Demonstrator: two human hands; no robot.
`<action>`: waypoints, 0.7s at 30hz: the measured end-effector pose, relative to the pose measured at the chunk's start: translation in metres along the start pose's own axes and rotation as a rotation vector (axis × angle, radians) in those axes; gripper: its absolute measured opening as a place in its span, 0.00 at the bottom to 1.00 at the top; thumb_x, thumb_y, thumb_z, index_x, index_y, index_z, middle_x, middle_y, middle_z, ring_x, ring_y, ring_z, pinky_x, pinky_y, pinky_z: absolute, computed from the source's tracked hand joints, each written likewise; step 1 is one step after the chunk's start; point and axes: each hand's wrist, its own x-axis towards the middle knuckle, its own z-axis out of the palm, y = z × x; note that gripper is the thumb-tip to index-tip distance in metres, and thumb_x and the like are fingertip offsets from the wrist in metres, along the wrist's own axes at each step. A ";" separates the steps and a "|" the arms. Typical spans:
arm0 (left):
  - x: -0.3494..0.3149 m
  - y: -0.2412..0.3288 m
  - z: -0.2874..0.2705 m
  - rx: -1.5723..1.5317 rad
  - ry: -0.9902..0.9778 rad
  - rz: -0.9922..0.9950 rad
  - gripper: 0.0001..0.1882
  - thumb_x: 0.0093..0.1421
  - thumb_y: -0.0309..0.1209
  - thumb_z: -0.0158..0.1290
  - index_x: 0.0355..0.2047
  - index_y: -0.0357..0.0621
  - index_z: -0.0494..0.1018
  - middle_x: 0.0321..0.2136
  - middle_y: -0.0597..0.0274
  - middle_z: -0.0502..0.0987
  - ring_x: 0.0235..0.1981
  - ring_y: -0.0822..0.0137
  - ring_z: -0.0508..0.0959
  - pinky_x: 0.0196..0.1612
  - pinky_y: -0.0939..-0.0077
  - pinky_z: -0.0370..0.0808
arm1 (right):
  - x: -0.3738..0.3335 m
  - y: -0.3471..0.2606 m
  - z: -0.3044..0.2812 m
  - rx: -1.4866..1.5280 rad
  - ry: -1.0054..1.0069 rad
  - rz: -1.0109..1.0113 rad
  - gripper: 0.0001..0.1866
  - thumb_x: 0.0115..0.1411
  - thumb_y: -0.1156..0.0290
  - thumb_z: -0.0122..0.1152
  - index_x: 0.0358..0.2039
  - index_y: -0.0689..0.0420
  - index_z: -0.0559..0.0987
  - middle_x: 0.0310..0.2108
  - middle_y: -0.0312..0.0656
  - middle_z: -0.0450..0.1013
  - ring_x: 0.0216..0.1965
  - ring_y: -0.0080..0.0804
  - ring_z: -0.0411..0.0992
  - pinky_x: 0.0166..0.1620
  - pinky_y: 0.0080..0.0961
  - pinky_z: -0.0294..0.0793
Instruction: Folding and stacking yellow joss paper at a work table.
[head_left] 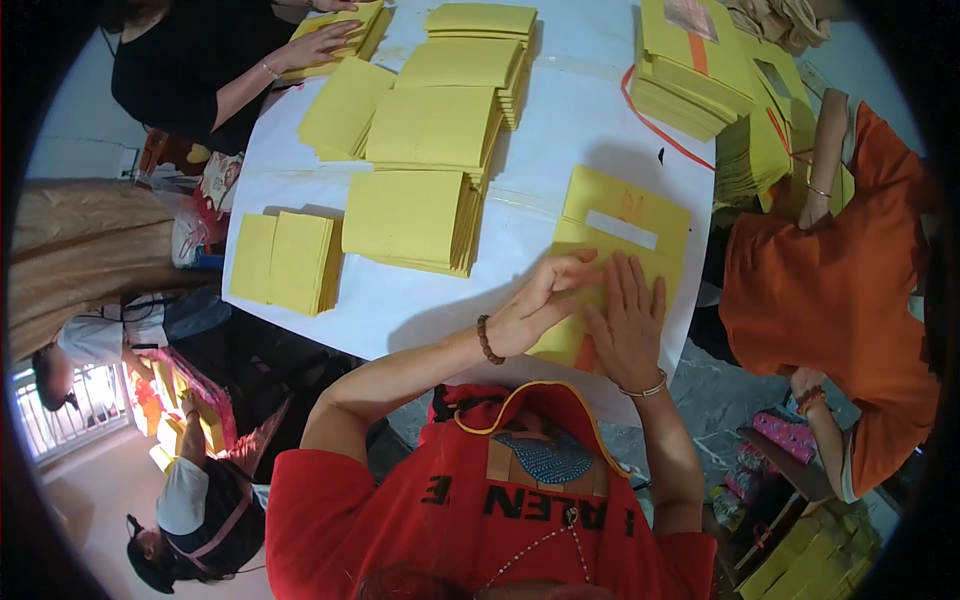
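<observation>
A flat yellow paper piece (650, 205), envelope-like, lies in front of me near the table's right edge. It bears a white strip (622, 229) across its upper part, and a bit of orange shows at its lower edge. Flat on the paper rests my right hand (630, 325), its fingers stretched out and a bangle on the wrist. My left hand (543, 302), with a brown bead bracelet, is over the paper's left side, fingers apart and holding nothing I can see. Whether its fingertips touch the paper, I cannot tell.
Stacks of yellow paper (405, 215) run up the table's middle, with a smaller stack (285, 260) at left. Tall yellow bundles (690, 95) and a red ribbon (655, 128) lie far right. One person in orange (830, 290) stands right; another in black (180, 70) works far left.
</observation>
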 end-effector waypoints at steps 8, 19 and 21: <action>0.001 -0.009 -0.021 1.389 -0.025 0.254 0.29 0.55 0.42 0.52 0.58 0.57 0.61 0.63 0.56 0.48 0.65 0.50 0.38 0.63 0.49 0.40 | 0.004 -0.006 0.000 -0.105 0.008 -0.031 0.31 0.57 0.54 0.51 0.58 0.54 0.61 0.62 0.45 0.50 0.64 0.42 0.46 0.61 0.52 0.38; 0.001 -0.012 -0.026 1.493 -0.027 0.341 0.29 0.56 0.41 0.52 0.58 0.56 0.60 0.62 0.51 0.46 0.64 0.46 0.42 0.61 0.49 0.47 | 0.007 0.028 -0.014 0.549 -0.040 -0.060 0.37 0.56 0.59 0.53 0.61 0.60 0.52 0.63 0.51 0.46 0.65 0.45 0.42 0.63 0.46 0.34; 0.002 -0.014 -0.026 1.498 -0.028 0.367 0.29 0.56 0.41 0.53 0.58 0.55 0.61 0.62 0.51 0.47 0.63 0.45 0.43 0.61 0.50 0.48 | 0.005 0.028 -0.012 0.302 -0.078 -0.093 0.37 0.56 0.55 0.54 0.61 0.59 0.54 0.63 0.53 0.45 0.65 0.48 0.42 0.62 0.47 0.36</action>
